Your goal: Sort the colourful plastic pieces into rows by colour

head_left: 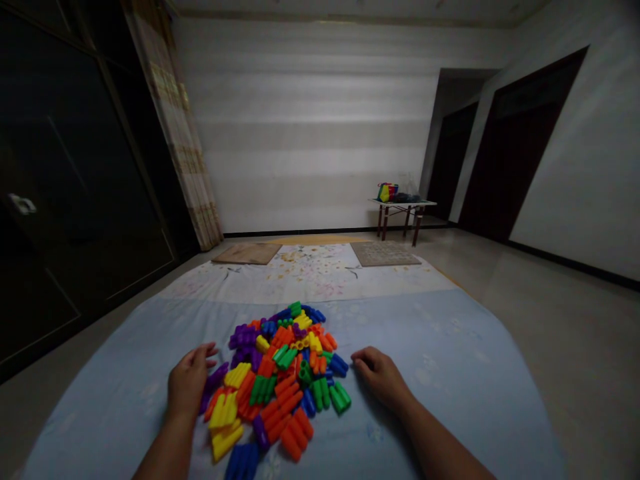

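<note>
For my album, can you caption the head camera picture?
Left hand and right hand flank a colorful block pile on pale blue cloth.

Ribbed plastic blocks (287, 358) in orange, yellow, green, blue and purple are heaped on pale-blue cloth (440, 387); many are tilted and overlapped.

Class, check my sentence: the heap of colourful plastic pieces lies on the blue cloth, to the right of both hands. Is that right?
Not quite: the head view shows the heap between the left hand and right hand. It does lie on the blue cloth.
</note>
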A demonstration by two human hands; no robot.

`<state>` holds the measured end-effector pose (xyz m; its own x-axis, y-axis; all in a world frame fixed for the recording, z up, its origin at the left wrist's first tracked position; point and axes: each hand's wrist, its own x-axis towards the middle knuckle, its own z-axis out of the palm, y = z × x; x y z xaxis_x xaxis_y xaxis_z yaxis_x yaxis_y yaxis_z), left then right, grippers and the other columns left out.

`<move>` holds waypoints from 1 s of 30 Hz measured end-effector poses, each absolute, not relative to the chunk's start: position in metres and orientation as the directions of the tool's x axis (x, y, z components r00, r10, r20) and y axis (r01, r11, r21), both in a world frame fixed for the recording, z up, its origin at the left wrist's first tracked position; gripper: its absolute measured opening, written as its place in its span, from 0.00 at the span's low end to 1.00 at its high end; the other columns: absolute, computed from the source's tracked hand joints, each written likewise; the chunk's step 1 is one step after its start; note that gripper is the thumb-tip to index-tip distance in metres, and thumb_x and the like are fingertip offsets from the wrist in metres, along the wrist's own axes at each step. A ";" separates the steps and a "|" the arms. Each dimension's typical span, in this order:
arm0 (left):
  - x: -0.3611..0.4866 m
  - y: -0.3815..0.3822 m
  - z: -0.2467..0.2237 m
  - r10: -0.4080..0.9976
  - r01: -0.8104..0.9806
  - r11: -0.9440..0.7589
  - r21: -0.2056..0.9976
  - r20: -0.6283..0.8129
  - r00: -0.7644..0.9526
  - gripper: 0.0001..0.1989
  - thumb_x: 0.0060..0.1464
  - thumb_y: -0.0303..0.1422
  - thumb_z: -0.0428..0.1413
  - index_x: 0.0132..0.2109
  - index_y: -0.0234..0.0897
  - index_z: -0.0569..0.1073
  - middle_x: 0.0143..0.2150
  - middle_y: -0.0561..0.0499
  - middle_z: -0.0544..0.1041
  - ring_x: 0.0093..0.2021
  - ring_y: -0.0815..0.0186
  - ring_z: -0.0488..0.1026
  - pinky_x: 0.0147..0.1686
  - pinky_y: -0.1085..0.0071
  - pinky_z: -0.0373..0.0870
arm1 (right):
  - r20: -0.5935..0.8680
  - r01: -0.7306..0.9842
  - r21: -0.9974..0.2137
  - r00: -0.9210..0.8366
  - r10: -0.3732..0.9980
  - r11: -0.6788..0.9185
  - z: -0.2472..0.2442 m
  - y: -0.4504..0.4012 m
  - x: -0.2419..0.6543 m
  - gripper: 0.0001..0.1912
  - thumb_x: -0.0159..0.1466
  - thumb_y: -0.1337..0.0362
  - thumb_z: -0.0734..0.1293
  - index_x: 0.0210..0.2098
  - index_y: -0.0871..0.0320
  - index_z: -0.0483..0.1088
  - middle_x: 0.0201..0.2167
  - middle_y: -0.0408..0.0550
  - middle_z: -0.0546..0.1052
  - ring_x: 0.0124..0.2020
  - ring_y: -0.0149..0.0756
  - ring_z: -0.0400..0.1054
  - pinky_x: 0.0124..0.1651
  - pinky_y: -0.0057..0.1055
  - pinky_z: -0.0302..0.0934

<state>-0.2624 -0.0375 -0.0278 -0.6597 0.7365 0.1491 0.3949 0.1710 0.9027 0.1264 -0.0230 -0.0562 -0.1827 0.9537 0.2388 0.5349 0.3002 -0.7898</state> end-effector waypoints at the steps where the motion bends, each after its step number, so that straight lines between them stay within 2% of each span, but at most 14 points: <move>1: -0.266 -0.038 -0.029 0.739 0.389 0.172 0.905 0.143 -0.659 0.24 0.46 0.47 0.45 0.41 0.33 0.72 0.38 0.45 0.76 0.32 0.63 0.73 0.29 0.70 0.69 | 0.236 0.536 -0.790 -0.180 0.955 0.297 -0.055 -0.024 0.126 0.14 0.58 0.62 0.58 0.36 0.59 0.73 0.34 0.49 0.76 0.37 0.36 0.69 0.42 0.30 0.61; 6: -0.284 -0.039 -0.042 0.749 0.328 0.191 0.925 0.078 -0.657 0.23 0.41 0.48 0.50 0.37 0.35 0.73 0.35 0.46 0.76 0.31 0.62 0.74 0.29 0.68 0.70 | 0.222 0.541 -0.791 -0.180 0.958 0.285 -0.054 -0.024 0.125 0.13 0.58 0.63 0.59 0.35 0.58 0.73 0.34 0.49 0.75 0.37 0.35 0.69 0.42 0.29 0.60; 12: -0.262 -0.044 -0.036 0.777 0.179 0.117 0.977 0.022 -0.629 0.23 0.41 0.48 0.50 0.38 0.35 0.73 0.39 0.47 0.76 0.36 0.64 0.73 0.32 0.71 0.70 | 0.232 0.548 -0.783 -0.180 0.956 0.293 -0.056 -0.022 0.126 0.13 0.58 0.62 0.59 0.35 0.58 0.73 0.33 0.48 0.75 0.37 0.35 0.69 0.42 0.30 0.61; 15: -0.254 -0.046 -0.028 0.800 0.222 0.119 0.968 0.039 -0.599 0.23 0.42 0.48 0.50 0.38 0.35 0.73 0.39 0.48 0.76 0.36 0.64 0.73 0.33 0.72 0.70 | 0.241 0.544 -0.784 -0.179 0.954 0.300 -0.056 -0.024 0.126 0.13 0.58 0.62 0.59 0.36 0.58 0.73 0.34 0.48 0.75 0.37 0.36 0.69 0.42 0.31 0.61; 20: -0.265 -0.051 -0.032 0.732 0.290 0.112 0.950 0.118 -0.671 0.21 0.45 0.46 0.47 0.38 0.35 0.72 0.40 0.47 0.75 0.34 0.65 0.73 0.30 0.72 0.69 | 0.265 0.525 -0.794 -0.153 0.952 0.306 -0.053 -0.026 0.125 0.14 0.59 0.61 0.58 0.37 0.59 0.73 0.34 0.49 0.76 0.36 0.36 0.69 0.41 0.31 0.62; 25: -0.269 -0.055 -0.034 0.746 0.441 0.209 0.873 0.149 -0.649 0.18 0.46 0.44 0.47 0.35 0.37 0.74 0.32 0.50 0.76 0.31 0.64 0.73 0.31 0.71 0.68 | 0.317 0.526 -0.779 -0.140 0.938 0.341 -0.045 -0.029 0.121 0.14 0.59 0.61 0.59 0.37 0.58 0.72 0.35 0.49 0.76 0.33 0.35 0.69 0.34 0.29 0.62; 30: -0.267 -0.057 -0.031 0.705 0.479 0.277 0.833 0.163 -0.691 0.18 0.46 0.43 0.46 0.36 0.38 0.73 0.33 0.50 0.76 0.30 0.65 0.72 0.30 0.71 0.66 | 0.377 0.544 -0.715 -0.229 0.897 0.439 -0.026 -0.027 0.111 0.12 0.59 0.63 0.59 0.37 0.58 0.73 0.33 0.48 0.76 0.30 0.32 0.68 0.32 0.26 0.61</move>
